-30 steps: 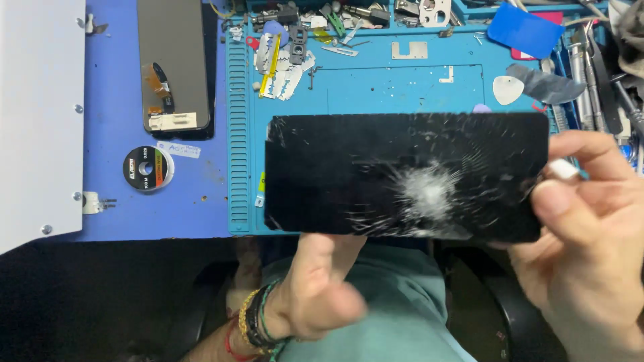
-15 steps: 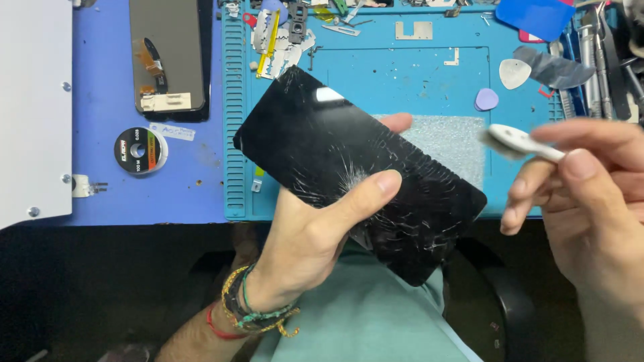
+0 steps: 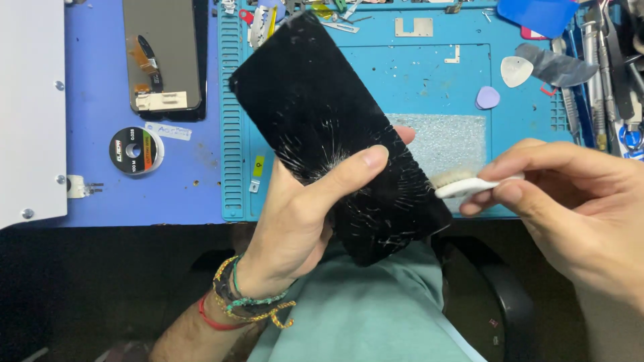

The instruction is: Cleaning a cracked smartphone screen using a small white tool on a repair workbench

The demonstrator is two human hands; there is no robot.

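Observation:
My left hand [image 3: 302, 214] grips a black phone screen with cracked glass [image 3: 322, 114], tilted so its top end points up-left over the blue work mat [image 3: 416, 87]. The thumb lies across the shattered patch near the lower half. My right hand [image 3: 570, 201] pinches a small white brush [image 3: 463, 182], whose bristles touch the screen's right edge. Bead and cord bracelets circle my left wrist.
A second phone panel with a flex cable [image 3: 162, 57] lies on the purple mat at the left, near a round spool [image 3: 135, 150]. A white machine [image 3: 30, 114] fills the far left. Picks [image 3: 515, 70], tweezers and tools crowd the mat's top and right edge.
The cracked screen swung from lying flat and level to a steep tilt in my left hand. My right hand picked up the white brush and brought it down to the screen's edge.

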